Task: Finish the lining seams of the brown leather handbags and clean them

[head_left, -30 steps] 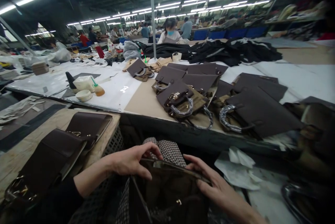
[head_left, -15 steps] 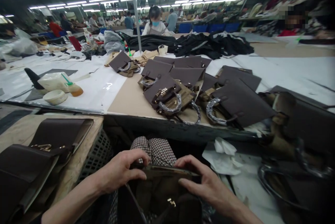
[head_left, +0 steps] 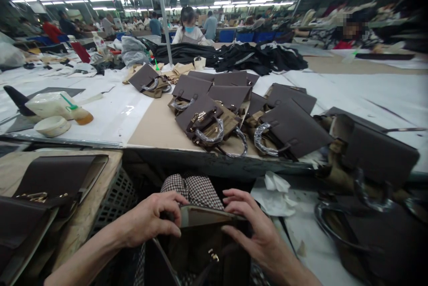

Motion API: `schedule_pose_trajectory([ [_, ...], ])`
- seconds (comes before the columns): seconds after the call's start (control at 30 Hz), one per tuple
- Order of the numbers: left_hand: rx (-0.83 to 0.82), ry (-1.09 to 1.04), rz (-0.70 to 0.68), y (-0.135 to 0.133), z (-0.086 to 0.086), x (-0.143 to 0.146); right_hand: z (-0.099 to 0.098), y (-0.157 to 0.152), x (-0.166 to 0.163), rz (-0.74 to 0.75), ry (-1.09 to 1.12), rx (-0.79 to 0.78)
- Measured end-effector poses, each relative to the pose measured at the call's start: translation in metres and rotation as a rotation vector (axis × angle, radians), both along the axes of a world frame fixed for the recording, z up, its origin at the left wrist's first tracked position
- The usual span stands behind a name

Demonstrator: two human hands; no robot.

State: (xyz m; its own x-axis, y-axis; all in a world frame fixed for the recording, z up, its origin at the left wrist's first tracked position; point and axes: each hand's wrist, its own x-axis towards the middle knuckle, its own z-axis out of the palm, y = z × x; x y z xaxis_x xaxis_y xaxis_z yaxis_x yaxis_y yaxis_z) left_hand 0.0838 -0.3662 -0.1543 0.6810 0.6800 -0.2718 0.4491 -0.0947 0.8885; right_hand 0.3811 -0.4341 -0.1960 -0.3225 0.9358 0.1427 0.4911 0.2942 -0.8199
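A dark brown handbag (head_left: 200,237) rests on my lap with its mouth open and a small gold-coloured clasp (head_left: 213,255) showing at the front. My left hand (head_left: 162,217) is closed, thumb and fingers pinching the left end of the bag's upper rim. At the other end, my right hand (head_left: 249,226) holds the rim, its thumb on the near side and its curved fingers over the far side. A strip of pale lining shows along the rim between the hands. The inside of the bag is too dark to make out.
Similar brown bags (head_left: 230,94), their handles wrapped in plastic, are heaped on the worktable (head_left: 143,130). More bags (head_left: 56,179) lie on a wooden board at left and at right. A glue bottle (head_left: 82,116) stands beside a round dish (head_left: 52,126). Co-workers sit beyond.
The bag's rim has opened wider, showing more pale lining. My right fingers have lifted and spread a little. The whole view has shifted, with the table's things sliding left.
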Motion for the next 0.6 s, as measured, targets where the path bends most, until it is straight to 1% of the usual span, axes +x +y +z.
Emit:
schedule_pose_trajectory([
  [0.1, -0.008, -0.004, -0.004, -0.001, 0.001, 0.001, 0.0, 0.0, -0.001, 0.053, -0.089, 0.074],
  [0.33, -0.001, -0.01, 0.0, -0.004, 0.003, -0.002, 0.001, 0.002, -0.003, 0.091, -0.124, 0.098],
  [0.47, -0.014, -0.03, 0.056, -0.008, 0.006, 0.0, 0.01, 0.002, -0.004, 0.115, -0.161, 0.042],
  [0.53, -0.003, -0.028, 0.12, -0.011, 0.006, 0.003, 0.014, 0.002, -0.005, 0.117, -0.152, -0.014],
  [0.6, 0.032, 0.007, 0.192, -0.015, 0.006, 0.007, 0.014, 0.002, -0.007, 0.084, -0.108, -0.07],
])
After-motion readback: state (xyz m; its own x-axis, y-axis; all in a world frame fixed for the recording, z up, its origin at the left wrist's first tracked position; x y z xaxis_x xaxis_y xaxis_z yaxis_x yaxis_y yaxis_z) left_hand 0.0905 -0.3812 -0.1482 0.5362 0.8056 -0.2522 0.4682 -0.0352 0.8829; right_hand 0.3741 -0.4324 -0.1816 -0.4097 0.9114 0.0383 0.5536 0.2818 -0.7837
